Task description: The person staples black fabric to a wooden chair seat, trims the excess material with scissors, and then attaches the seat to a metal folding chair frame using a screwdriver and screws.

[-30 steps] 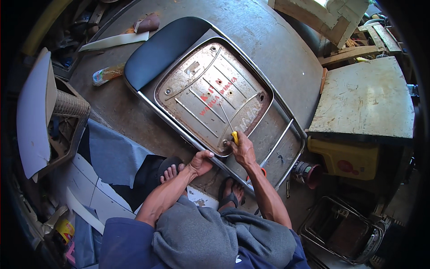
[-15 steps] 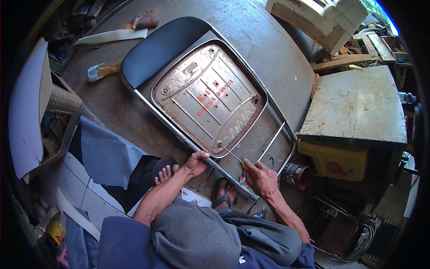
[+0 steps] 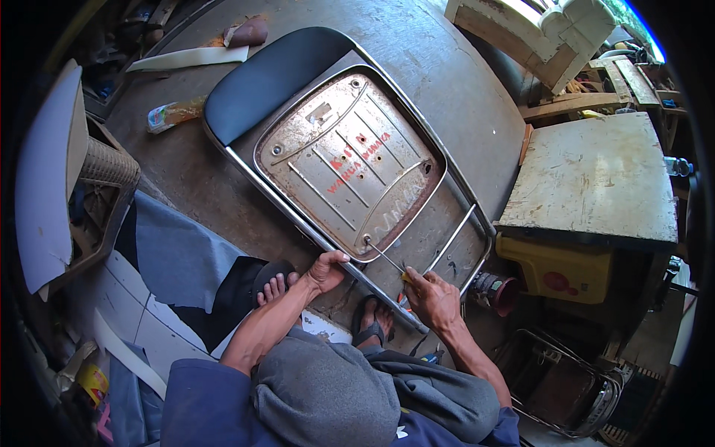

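Note:
A folding metal chair lies on the floor with the rusty underside of its seat pan (image 3: 302, 175) facing up, marked in faded red paint. Its black padded backrest (image 3: 272, 86) points to the far left. My left hand (image 3: 325, 273) is closed round the chrome tube frame (image 3: 287, 216) at the pan's near corner, thumb on top. In my right hand (image 3: 437, 299) is a screwdriver (image 3: 386, 258), its thin shaft slanting to the screw hole at that same corner. Most of its yellowish handle is hidden by my fingers.
On the right stands a worn wooden box table (image 3: 588, 179) above a yellow container (image 3: 555, 268). A red-brown can (image 3: 500, 292) lies beside the chair legs. Another metal chair frame (image 3: 570, 384) is at lower right. A plastic bottle (image 3: 175, 114) and foam strip (image 3: 190, 59) lie beyond the backrest.
The view has shifted very slightly. My right hand has turned a little on the screwdriver handle; its tip stays at the same corner, and my left hand keeps its grip.

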{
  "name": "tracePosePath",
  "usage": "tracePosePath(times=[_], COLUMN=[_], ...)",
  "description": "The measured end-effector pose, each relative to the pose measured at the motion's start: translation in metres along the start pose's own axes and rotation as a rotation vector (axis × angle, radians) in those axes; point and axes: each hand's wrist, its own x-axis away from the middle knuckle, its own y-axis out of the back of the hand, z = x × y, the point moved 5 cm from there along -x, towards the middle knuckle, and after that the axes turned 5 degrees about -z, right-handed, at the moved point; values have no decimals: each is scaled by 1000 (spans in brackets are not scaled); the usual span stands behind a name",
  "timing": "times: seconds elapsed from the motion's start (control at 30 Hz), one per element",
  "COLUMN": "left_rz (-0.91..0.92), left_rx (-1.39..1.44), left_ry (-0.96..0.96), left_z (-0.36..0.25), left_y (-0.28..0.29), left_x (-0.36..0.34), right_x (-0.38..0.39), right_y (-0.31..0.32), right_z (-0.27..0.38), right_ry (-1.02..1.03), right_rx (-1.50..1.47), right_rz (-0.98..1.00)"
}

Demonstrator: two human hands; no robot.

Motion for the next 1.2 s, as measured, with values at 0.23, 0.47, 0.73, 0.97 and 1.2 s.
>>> tracePosePath(times=[0.23,0.47,0.73,0.97,1.2], left_rz=[2,12,-10,-52,-41], left_rx=[-3,-8,-20,-11,-26], left_ry=[-16,-22,-22,-25,-17], left_z=[-2,-4,-5,-7,-7], left_y=[-4,-7,-10,-17,-18], left_x=[2,3,4,8,9], right_x=[-1,-1,-3,-8,-7], right_y=[3,1,-3,-4,1], right_z=[1,2,2,3,8], right_ry=[5,12,-49,-60,-49], right_rx=[-6,-8,-18,-18,-19], right_rz=[-15,-20,37,47,39])
